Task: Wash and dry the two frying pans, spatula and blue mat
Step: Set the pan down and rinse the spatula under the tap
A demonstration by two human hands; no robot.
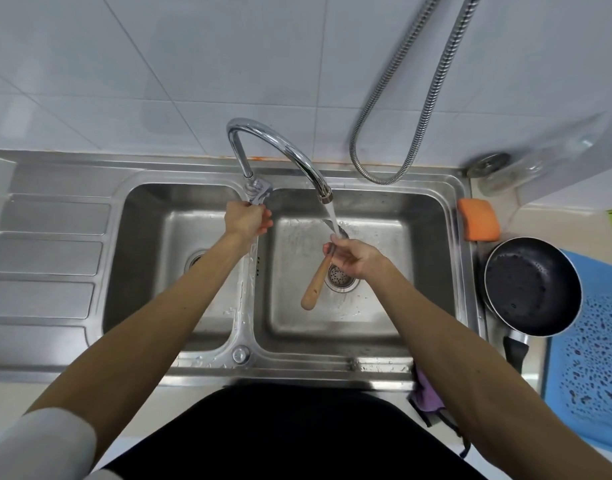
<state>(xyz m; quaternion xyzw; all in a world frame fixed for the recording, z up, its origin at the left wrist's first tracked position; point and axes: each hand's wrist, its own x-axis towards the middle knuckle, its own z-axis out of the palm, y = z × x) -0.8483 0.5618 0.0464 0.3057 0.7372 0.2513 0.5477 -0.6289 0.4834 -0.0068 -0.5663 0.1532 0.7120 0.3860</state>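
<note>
My right hand [353, 259] grips a spatula with a wooden handle [316, 284] over the right basin [415, 271]. Its metal blade is up under the running water from the tap spout [325, 195]. My left hand [245, 220] holds the tap lever [261, 194] at the base of the tap. One black frying pan [531, 285] sits on the counter to the right of the sink, its handle towards me. It overlaps the wet blue mat [595, 358] at the right edge. Only one pan is in view.
The left basin [166, 237] lies beside a ribbed steel draining board [44, 258]. An orange sponge [479, 220] rests at the sink's right rim. A purple cloth [427, 393] hangs over the front edge. A metal hose [412, 109] loops down the tiled wall; a glass jar [505, 174] lies at the back right.
</note>
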